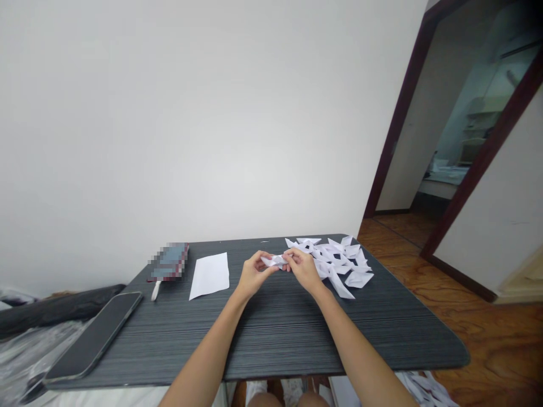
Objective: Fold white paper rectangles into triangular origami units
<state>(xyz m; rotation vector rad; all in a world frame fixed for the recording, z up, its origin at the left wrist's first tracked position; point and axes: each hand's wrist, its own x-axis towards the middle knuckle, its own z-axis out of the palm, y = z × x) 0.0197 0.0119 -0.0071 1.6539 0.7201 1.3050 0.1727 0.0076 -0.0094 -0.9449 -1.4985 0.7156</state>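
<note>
A small folded white paper boat (275, 260) is held just above the dark table between my two hands. My left hand (255, 272) pinches its left end between thumb and fingers. At the other end, my right hand (300, 265) grips the paper with closed fingers, which partly hide it. Close by on the right lies a loose pile of folded white paper boats (339, 261), some overlapping. To the left of my hands a flat sheet of white paper (210, 275) rests on the table.
The dark, wood-grained table (280, 345) stands against a white wall. On its left side are a smartphone (95, 336) and a blurred-out object (169, 263) with a white handle-like piece (155, 290). More white paper pieces (426, 389) show below the right edge.
</note>
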